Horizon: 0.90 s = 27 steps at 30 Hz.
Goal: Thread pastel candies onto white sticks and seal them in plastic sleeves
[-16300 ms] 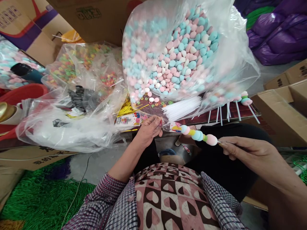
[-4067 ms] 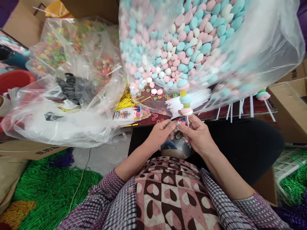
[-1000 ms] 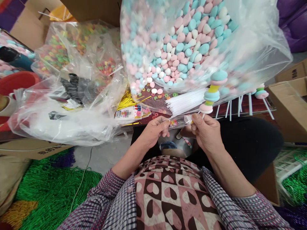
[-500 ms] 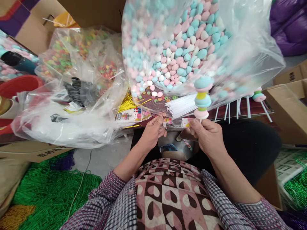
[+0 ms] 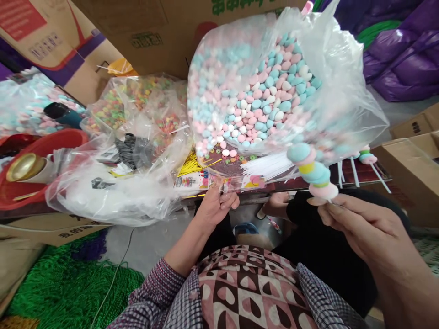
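Now the right hand [image 5: 363, 226] pinches a skewer [image 5: 310, 170] of puffy pastel discs; left hand [image 5: 216, 205] grips a crinkly clear wrapper [image 5: 236, 183].

The one camera sits on my head, looking forward and steeply down, close over my lap, both hands [image 5: 214, 205] and the table edge [image 5: 346, 176] just ahead.

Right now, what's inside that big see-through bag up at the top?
The big clear bag is full of small pink, blue and white candies. Where the plastic is cloudy and folded on the left they blur, and its bottom cannot be seen.
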Each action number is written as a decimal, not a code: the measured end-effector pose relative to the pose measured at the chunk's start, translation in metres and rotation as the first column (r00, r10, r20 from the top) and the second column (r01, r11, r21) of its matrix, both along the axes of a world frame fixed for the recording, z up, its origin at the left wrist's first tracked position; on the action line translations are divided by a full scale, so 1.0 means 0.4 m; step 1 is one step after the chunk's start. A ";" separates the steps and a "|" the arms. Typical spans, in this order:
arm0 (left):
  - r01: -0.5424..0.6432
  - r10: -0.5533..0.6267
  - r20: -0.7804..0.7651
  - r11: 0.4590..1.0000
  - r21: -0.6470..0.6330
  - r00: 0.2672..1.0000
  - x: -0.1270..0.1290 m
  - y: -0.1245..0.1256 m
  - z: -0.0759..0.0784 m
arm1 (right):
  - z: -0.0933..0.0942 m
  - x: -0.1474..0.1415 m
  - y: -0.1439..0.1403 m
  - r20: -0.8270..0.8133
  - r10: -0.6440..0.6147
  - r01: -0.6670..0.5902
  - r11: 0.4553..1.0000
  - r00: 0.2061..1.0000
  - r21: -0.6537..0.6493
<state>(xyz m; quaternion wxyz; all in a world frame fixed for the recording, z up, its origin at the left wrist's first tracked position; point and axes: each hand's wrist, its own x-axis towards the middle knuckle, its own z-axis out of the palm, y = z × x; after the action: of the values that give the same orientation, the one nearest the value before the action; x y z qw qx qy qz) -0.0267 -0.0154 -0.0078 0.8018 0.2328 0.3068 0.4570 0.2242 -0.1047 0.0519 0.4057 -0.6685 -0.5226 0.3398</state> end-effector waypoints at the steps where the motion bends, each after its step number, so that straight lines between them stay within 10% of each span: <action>1: -0.003 0.003 0.006 1.000 -0.007 1.000 0.001 0.001 0.003 | 0.001 0.002 -0.005 0.026 0.038 -0.038 0.999 0.999 -0.018; 19: 0.064 -0.047 -0.142 0.991 0.122 0.989 -0.012 0.029 -0.020 | 0.015 0.061 -0.007 0.211 0.315 -0.292 0.947 0.925 -0.136; 27: 0.035 -0.006 -0.184 0.987 0.157 0.983 -0.037 0.039 -0.020 | 0.031 0.071 -0.009 0.185 0.159 -0.151 0.987 0.970 -0.057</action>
<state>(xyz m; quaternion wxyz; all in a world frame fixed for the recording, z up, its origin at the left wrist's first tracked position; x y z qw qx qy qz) -0.0415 0.0001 -0.0159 0.7536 0.3402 0.3392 0.4486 0.2525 -0.1081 0.0643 0.3124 -0.6633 -0.6020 0.3163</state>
